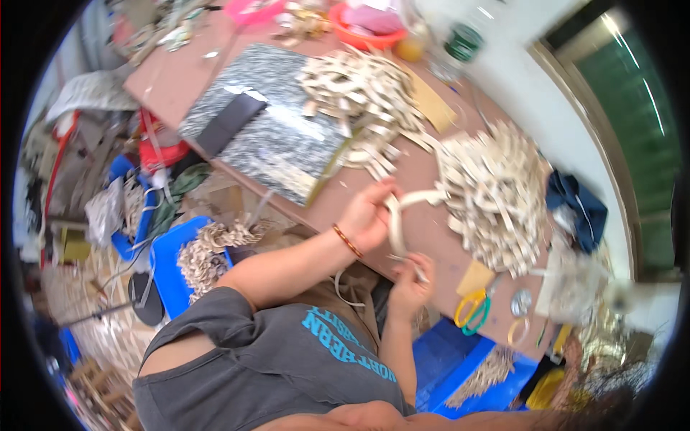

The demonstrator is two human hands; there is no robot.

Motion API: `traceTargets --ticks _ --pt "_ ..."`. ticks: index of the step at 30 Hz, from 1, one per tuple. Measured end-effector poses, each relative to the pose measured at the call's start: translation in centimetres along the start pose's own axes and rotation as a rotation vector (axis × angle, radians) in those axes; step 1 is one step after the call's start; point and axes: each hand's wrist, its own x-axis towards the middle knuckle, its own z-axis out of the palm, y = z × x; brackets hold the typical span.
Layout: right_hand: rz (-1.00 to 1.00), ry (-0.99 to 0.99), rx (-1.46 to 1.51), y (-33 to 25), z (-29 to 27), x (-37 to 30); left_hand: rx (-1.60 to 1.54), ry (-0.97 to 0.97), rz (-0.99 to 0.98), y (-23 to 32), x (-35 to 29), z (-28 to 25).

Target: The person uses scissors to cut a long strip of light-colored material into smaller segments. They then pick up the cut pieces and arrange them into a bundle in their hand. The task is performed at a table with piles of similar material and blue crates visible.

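Right hand [410,276] pinching lower end of pale flat woven strip [394,224]; left hand [368,215] gripping upper part near worktop front edge. Best kept taut, untwisted.

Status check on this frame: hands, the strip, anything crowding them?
Left hand and right hand both pinch one pale strip. Strip curves between them. Heap of pale strips close alongside; scissors lie apart.

Brown worktable [338,205] bearing a speckled grey board [287,136] with a dark rectangular piece [228,123], yellow-handled scissors [471,310] near its edge, a dark blue cloth [575,205] — blue bins [169,255] and an orange basin [359,32] around.
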Motion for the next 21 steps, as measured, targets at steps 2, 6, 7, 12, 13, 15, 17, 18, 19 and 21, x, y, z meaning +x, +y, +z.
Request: traceTargets --ticks 2,6,7,12,13,15,17,18,19,21 --pt "0.13 0.171 0.218 0.0 -0.5 1.4 0.001 -0.123 -0.001 0.7 -0.7 -0.4" --pt "0.107 0.075 0.027 -1.4 -2.3 3.3 0.479 -0.166 -0.104 2.5 -2.9 1.5" --pt "0.086 0.015 -0.089 -2.0 -2.6 3.3 0.584 -0.206 -0.176 3.0 -2.9 1.0" --pt "-0.093 -0.427 -0.461 -5.7 -3.0 2.5 0.703 -0.333 -0.324 5.3 -2.2 0.3" --pt "-0.129 -0.449 -0.51 -6.1 -3.1 2.4 0.758 -0.378 -0.335 5.5 -2.0 0.4" --pt "-0.08 -0.438 -0.49 -6.5 -3.3 2.1 0.828 -0.394 -0.334 6.0 -1.8 0.6" --pt "0.072 -0.36 -0.351 -5.2 -3.4 2.1 0.843 -0.232 -0.338 6.3 -2.2 0.4" --pt "0.142 -0.338 -0.232 -4.2 -3.8 2.0 0.811 -0.212 -0.347 6.6 -2.2 0.3" --pt "0.206 -0.315 -0.111 -3.4 -4.2 1.9 0.837 -0.226 -0.316 6.5 -2.1 0.0" --pt "0.276 -0.285 -0.099 -2.8 -4.1 1.8 0.841 -0.175 -0.32 6.3 -2.2 0.7"
